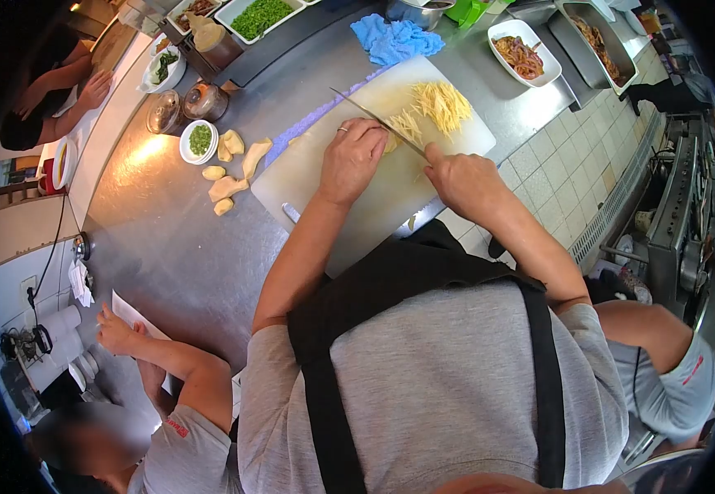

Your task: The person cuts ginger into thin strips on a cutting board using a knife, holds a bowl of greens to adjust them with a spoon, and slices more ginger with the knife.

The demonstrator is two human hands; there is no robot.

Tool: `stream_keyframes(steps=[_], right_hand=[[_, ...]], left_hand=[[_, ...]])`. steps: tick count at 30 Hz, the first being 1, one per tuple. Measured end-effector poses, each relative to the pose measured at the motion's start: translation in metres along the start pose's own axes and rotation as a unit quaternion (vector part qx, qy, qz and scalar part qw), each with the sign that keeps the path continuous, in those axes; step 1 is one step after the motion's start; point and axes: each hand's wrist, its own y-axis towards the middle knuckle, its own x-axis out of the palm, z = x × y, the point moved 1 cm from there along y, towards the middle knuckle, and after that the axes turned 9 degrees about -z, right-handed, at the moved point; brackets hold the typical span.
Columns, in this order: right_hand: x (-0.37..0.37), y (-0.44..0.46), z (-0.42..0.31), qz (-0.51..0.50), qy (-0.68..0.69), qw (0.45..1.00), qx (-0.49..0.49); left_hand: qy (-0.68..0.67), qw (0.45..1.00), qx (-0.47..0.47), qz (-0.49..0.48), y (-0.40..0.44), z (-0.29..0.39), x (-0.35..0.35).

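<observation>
My right hand [464,183] is wrapped round the handle of a kitchen knife [374,118], whose blade points to the upper left across the white cutting board [474,137]. Against the blade's near side, my left hand [352,160] has its fingers curled down on pale yellow ginger [391,143], mostly hidden under the fingertips. Fine ginger strips [442,105] lie heaped on the far right part of the board, with a smaller bunch beside the blade. Left of the board, several peeled ginger pieces [230,189] rest on the steel counter.
A blue cloth [396,39] lies behind the board. Nearby stand a small bowl of chopped greens [200,142], glass jars [205,100], a white dish of sliced food [525,53] and a metal pan [592,45]. Co-workers stand at lower left [185,445], right and upper left.
</observation>
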Motion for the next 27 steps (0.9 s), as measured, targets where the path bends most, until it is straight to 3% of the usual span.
stream_keyframes(steps=[27], right_hand=[[0.011, 0.009, 0.001, -0.007, 0.021, 1.0, 0.014]], left_hand=[[-0.012, 1.0, -0.005, 0.003, -0.001, 0.0, 0.0]])
